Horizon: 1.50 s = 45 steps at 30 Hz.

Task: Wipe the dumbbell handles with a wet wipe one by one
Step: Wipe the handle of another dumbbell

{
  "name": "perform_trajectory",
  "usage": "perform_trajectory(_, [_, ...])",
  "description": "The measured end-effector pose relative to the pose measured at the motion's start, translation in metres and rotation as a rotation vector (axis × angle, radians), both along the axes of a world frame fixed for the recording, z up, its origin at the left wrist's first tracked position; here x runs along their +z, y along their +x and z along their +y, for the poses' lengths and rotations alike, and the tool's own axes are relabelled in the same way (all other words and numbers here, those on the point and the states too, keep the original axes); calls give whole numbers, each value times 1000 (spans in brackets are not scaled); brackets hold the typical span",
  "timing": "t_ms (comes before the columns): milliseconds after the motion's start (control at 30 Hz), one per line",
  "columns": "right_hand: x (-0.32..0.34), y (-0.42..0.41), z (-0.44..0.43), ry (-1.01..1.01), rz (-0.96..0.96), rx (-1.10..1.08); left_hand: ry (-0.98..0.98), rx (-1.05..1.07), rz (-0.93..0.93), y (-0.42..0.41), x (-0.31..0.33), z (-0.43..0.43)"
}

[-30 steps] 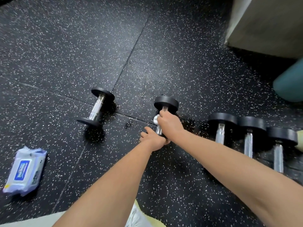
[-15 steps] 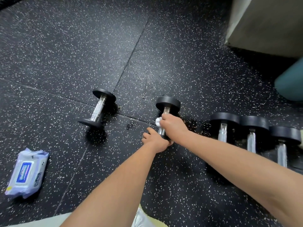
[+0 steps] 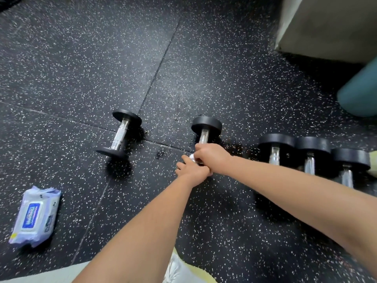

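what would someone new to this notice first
Both bare arms meet mid-frame, where the right hand grips a white wet wipe round the chrome handle of the middle dumbbell while the left hand holds its near end. Three more dumbbells sit side by side to the right, a lone dumbbell lies to the left, and a wipes pack lies at lower left on the speckled black floor.

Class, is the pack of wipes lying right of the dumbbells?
No, the pack of wipes lies far left, beyond the leftmost dumbbell.
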State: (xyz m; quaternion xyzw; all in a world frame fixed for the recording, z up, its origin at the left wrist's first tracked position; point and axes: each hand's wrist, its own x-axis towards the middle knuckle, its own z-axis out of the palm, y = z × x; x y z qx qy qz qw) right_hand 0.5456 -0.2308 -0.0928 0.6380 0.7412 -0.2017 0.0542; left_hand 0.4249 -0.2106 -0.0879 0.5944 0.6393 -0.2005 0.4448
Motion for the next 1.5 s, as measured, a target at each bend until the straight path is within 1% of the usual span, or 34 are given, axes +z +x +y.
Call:
perform_trajectory(33, [1,1,1,-3,23,37,-3,16,-10,1,1,3])
perform_trajectory(100, [3,9,11,6,21,1,-21,24,-21,1,2,2])
perform_trajectory(167, [7,17,21,32,-31,-112,-27,13,-15,3,2,1])
perform_trajectory(233, [8,22,28,67,-8,-269,-17,11,-10,3,1,2])
perform_trajectory(267, [7,20,28,62,-4,-315,-14,5,-8,2,1,2])
perform_trajectory(300, [6,16,25,63,-11,-315,-12,-5,-1,1,1,3])
perform_trajectory(367, [2,7,15,52,-25,-232,-23,-27,25,-2,0,6])
perform_trajectory(467, [-1,4,1,-10,17,-64,-41,-55,58,0,-1,8])
perform_trajectory(567, [-3,16,3,-27,9,-3,-51,-53,36,7,-2,4])
perform_trajectory(633, [-1,25,13,4,-26,-103,-55,-70,24,9,0,1])
perform_trajectory(700, [0,33,23,3,-15,-288,-60,-88,23,9,2,1])
perform_trajectory(767, [-1,35,25,29,-9,-345,-70,-90,19,8,3,2])
perform_trajectory(833, [-2,27,17,43,-11,-284,-83,-89,16,6,3,4])
perform_trajectory(933, [-3,17,-1,-5,10,-26,-72,-95,12,4,0,3])
perform_trajectory(1000, [-1,17,-4,-38,47,65,-70,-97,7,4,1,3])
perform_trajectory(1067, [1,23,4,-10,18,52,-85,-109,13,5,4,1])
perform_trajectory(1133, [4,29,18,37,-47,-87,-89,-117,28,8,8,0])
perform_trajectory(1200, [7,33,29,43,-69,-258,-86,-131,49,11,12,0])
perform_trajectory(1267, [6,31,28,72,-85,-323,-90,-143,60,12,13,-1])
perform_trajectory(1300, [4,27,22,89,-104,-296,-95,-145,57,12,12,-1])
perform_trajectory(1367, [-5,22,7,91,-105,-166,-101,-131,30,10,8,-1])
perform_trajectory(1433, [-9,19,-7,54,-20,-31,-97,-104,0,9,5,-1])
perform_trajectory(1500, [-11,22,-9,52,-7,42,-94,-91,-12,8,4,-1])
